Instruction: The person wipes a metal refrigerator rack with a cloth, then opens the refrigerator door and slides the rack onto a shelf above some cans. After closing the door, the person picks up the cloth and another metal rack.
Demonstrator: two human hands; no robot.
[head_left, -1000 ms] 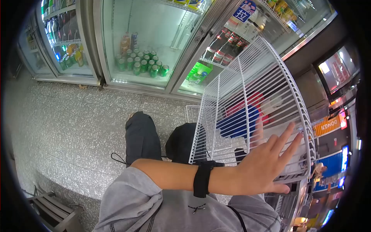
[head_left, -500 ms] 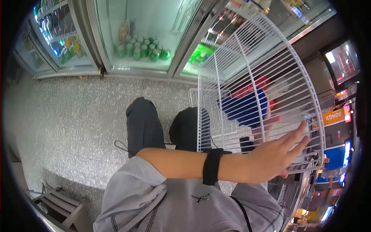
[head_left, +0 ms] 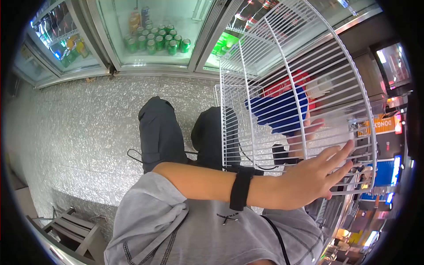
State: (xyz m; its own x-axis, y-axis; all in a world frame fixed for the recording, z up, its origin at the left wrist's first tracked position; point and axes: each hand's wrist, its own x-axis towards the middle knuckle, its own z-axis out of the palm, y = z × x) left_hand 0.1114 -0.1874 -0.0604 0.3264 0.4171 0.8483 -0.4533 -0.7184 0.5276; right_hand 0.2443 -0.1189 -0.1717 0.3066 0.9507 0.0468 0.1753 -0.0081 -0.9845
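A white wire rack (head_left: pixel 289 73) stands tilted at the right. Spread fingers of my left hand (head_left: pixel 311 179) rest against its near lower side; a black band circles that wrist. Behind the wires, my right hand (head_left: pixel 311 128) is partly hidden and has a blue cloth (head_left: pixel 280 110) at its fingers, against the rack's far side. That wrist also wears a black band.
Glass-door coolers line the far side, one holding green cans (head_left: pixel 160 42). Red items (head_left: pixel 287 84) lie behind the rack. A grey slatted stool (head_left: pixel 73 229) is at lower left, on the speckled floor (head_left: pixel 92 128).
The cooler and cans sit slightly higher in view. The blue cloth and my right hand have shifted a little upward, while my left hand stays at the rack's edge.
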